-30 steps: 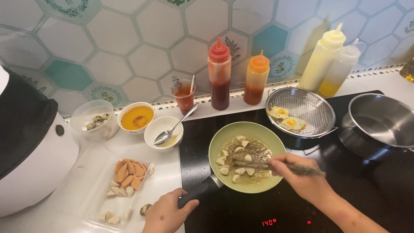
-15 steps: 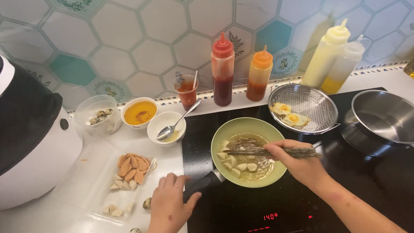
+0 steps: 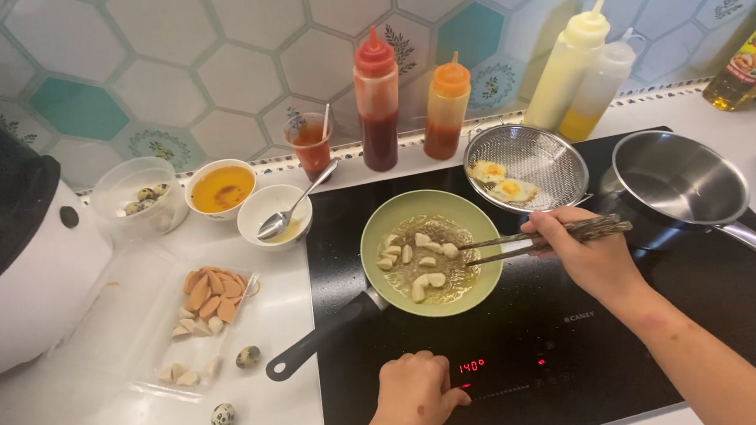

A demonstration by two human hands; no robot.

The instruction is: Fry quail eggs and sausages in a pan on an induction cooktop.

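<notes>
A green frying pan (image 3: 481, 222) with a black handle sits on the black induction cooktop (image 3: 590, 340), holding pale sliced pieces (image 3: 419, 264) in oil. My right hand (image 3: 587, 253) grips a pair of chopsticks (image 3: 526, 240) whose tips reach into the pan from the right. My left hand (image 3: 417, 396) rests on the cooktop's front edge, its fingers curled at the touch panel beside the red digital readout (image 3: 471, 367). It holds nothing.
A steel strainer (image 3: 541, 148) with fried eggs and an empty steel saucepan (image 3: 681, 181) stand to the right. Sauce bottles (image 3: 377, 99) line the tiled wall. Small bowls (image 3: 273, 214), a clear tray of sliced sausage (image 3: 208, 296), quail eggs (image 3: 223, 416) and a white appliance (image 3: 6, 236) fill the left counter.
My left hand left the pan's handle area and moved right to the cooktop's control panel. The readout number dropped. My right hand keeps the chopsticks in the pan.
</notes>
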